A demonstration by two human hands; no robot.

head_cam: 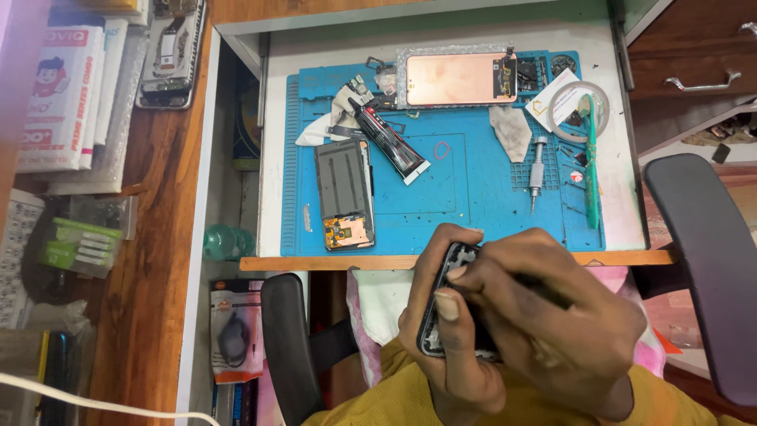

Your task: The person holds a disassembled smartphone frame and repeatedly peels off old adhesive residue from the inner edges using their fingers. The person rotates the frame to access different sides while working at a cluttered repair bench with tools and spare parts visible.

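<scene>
My left hand (448, 347) grips a dark phone frame (443, 312) from below, thumb on its near face, holding it just in front of the tray's wooden edge. My right hand (552, 315) lies over the frame from the right, fingers curled on its top; whatever it may hold is hidden. On the blue work mat (473, 181) lie a detached phone display (344, 193), a copper-backed screen panel (457, 79), a black glue tube (390, 142), a small screwdriver (536, 170) and a green pry tool (590, 162).
A tape roll (578, 106) and white cloths (511, 130) sit on the mat's right. Boxes and packets (67, 95) crowd the wooden desk at left. Black chair arms (288, 347) flank my lap. A drawer handle (702, 80) shows top right.
</scene>
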